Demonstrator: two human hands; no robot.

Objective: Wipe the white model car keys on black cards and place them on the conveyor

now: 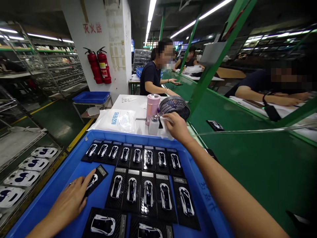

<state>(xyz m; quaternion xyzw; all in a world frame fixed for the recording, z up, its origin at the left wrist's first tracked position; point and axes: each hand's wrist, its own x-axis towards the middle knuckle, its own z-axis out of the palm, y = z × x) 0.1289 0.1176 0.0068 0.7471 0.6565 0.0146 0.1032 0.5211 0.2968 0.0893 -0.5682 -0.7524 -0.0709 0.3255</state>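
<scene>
Left hand [68,201] open, fingers right on a black car card [99,173] in the blue tray [99,135] | right hand [177,127] closed on a white cloth [165,133], there beside the small bottle [153,126]

Green floor [56,122], metal shelves [49,62] on your left, white pillar [116,43] with fire extinguishers [99,66] ahead, long ceiling lights [190,24] above.
</scene>
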